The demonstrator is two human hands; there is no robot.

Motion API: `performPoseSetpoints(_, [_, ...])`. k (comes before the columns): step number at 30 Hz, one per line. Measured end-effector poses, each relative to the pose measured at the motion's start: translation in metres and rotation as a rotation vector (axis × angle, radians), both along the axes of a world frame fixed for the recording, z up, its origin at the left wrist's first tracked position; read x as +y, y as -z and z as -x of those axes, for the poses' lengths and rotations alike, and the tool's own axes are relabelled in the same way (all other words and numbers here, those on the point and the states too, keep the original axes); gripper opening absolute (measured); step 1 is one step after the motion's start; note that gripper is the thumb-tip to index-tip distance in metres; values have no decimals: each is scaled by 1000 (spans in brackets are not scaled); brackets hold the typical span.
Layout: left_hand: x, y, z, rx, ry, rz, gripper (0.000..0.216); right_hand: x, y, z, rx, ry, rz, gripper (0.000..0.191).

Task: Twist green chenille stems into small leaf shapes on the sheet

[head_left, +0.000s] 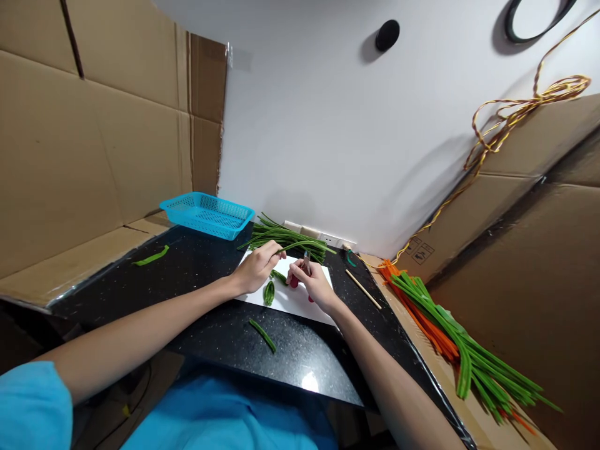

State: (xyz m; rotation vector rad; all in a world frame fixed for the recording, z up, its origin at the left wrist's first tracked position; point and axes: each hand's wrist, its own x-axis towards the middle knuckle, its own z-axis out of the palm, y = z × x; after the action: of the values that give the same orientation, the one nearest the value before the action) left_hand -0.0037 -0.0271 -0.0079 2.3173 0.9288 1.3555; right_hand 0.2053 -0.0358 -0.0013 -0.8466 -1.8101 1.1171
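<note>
My left hand is closed around a green pipe cleaner, over the upper left of a white sheet. To its right, my right hand grips red-handled pliers, metal jaws pointing up and away from me. Their exact jaw shape is too small to tell. On the sheet, below my left hand, lies a green leaf-shaped loop of bent pipe cleaner. Another green piece rests between both hands. Behind the sheet sits a bundle of green pipe cleaners.
A blue basket stands at the back left of the black tabletop. Green scraps lie nearer me and left. A wooden stick is at right, beside green stems and orange stems on cardboard. Sockets line the wall.
</note>
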Motion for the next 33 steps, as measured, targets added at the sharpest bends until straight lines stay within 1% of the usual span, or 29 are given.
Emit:
performPoseSetpoints(4, [-1,0,2,39,2,6,25,-2,0,2,-10,11,-17,50])
performPoseSetpoints(9, [-4,-1,1,141,49,-17,24,0,1,3,-28,5,-8,51])
performPoseSetpoints(13, [-9,-4,2,207,78,-23,25,1,1,2,-70,59,-49,50])
performPoseSetpoints(16, [-11,-7,6,233,119,13,29,2,1,1,-62,91,-70,45])
performPoseSetpoints(18, [-11,-9,8,207,178,44,34,2,-1,0,-48,100,-81,39])
performPoseSetpoints(20, [-9,-9,9,106,247,87,40,1,-2,-1,-54,111,-103,33])
performPoseSetpoints(22, [-6,-7,8,-54,291,160,46,-1,-5,-2,-82,110,-125,31])
performPoseSetpoints(26, [2,-4,4,-341,299,321,52,-8,-12,0,-125,68,-137,36])
performPoseSetpoints(29, [8,-7,4,-518,223,374,45,-14,-17,2,-123,4,-123,45])
performPoseSetpoints(33, [18,-13,14,-839,-1,348,20,-18,-21,2,-91,-56,-74,54])
